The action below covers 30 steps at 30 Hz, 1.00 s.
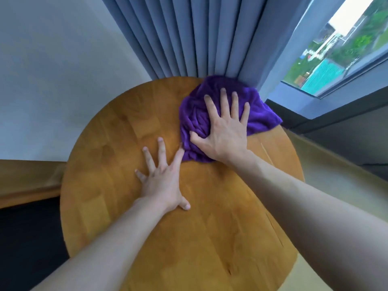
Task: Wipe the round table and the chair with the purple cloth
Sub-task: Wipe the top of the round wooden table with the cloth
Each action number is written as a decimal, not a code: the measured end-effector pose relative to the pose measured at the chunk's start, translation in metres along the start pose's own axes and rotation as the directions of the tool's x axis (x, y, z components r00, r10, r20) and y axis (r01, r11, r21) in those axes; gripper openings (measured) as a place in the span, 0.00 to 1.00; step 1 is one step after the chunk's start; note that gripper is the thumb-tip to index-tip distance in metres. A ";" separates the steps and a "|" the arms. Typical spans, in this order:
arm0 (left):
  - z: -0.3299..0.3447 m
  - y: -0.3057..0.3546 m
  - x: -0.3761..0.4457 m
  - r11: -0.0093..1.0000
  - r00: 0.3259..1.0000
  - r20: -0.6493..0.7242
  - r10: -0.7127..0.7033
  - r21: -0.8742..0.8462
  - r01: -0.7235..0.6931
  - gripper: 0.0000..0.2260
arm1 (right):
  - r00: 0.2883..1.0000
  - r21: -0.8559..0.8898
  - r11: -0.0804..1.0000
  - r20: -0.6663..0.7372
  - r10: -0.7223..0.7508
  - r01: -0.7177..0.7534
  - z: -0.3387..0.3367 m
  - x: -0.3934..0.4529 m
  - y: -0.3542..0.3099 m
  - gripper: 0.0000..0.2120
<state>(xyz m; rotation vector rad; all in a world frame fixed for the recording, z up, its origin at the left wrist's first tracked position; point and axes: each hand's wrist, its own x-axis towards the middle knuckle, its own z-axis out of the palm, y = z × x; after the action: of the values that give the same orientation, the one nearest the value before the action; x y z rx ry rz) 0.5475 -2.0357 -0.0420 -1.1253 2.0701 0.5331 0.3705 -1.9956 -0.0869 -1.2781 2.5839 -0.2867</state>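
Note:
The round wooden table (126,131) fills the middle of the view. A crumpled purple cloth (260,110) lies on its far right part, close to the curtain. My right hand (224,127) presses flat on the cloth with its fingers spread and straight. My left hand (161,177) rests flat on the bare wood to the left of the cloth, fingers spread, its index fingertip touching the cloth's near edge. No chair shows clearly in this view.
Grey-blue curtains (189,34) hang right behind the table's far edge. A window (346,49) is at the upper right above a dark sill. A white wall (52,70) stands at the left, with a wooden ledge (27,181) below it.

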 end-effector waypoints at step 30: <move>-0.041 -0.167 0.030 0.990 0.986 -0.114 0.124 0.075 -0.116 0.73 | 0.996 -0.019 0.997 0.052 0.079 -0.078 0.032 0.048 -0.120 0.40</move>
<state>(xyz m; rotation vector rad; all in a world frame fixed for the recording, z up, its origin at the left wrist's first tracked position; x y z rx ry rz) 0.6620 -2.1679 -0.0407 -1.0190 2.2522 0.4585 0.4418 -2.1078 -0.0905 -1.1698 2.5903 -0.2141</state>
